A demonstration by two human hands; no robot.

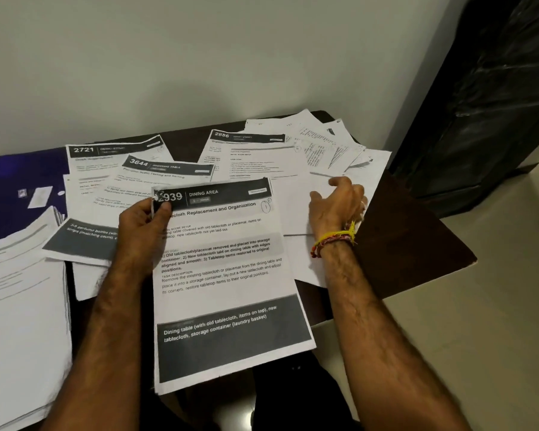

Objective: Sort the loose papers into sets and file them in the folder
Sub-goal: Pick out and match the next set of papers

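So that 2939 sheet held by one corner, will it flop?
Probably. The 2939 sheet looks like thin, light paper, pinched only at its top corner by the left hand; its unsupported lower end hangs past the table and would likely droop.

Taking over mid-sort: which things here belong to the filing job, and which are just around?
Job:
left hand pinching sheet 2939
right hand over the blank sheet
sheets 2721, 3644, 2886
paper stack
blue folder

Around:
table
dark cabinet
wall

Dark brown table [411, 241] against plain pale wall [199, 57], black cabinet [492, 104] beside, light floor [479, 306].
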